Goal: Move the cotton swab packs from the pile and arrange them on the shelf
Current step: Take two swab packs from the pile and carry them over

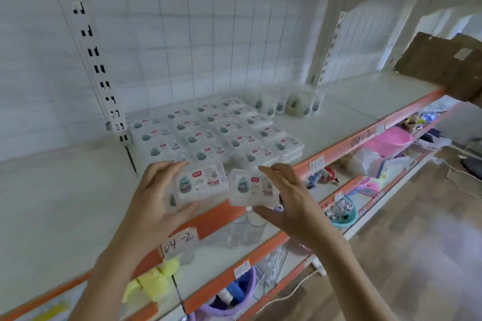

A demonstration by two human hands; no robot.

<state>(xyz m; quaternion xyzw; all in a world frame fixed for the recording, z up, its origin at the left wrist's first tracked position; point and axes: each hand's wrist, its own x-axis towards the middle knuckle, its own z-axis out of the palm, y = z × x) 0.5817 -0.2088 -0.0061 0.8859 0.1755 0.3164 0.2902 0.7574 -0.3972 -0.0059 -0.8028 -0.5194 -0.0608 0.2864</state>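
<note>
From the head view, the person stands at the white shelf (347, 109) with a cotton swab pack in each hand. The left hand (156, 198) grips one pack (202, 181), fingers curled over its far edge and thumb beneath; the right hand (284, 198) pinches a second pack (251, 187) between fingertips and thumb. Both packs hover just at the shelf's orange front lip (365, 135), directly before the arranged block of packs (216, 130), which lies in tidy rows with a few small bottles (284, 104) behind. This looks like the placing step: next, I'd judge, the packs must clear the lip and settle flush against the front row. Open shelf lies to either side of the block, but hardly any between its front row and the lip. The cardboard box (443, 65) sits well apart.
</note>
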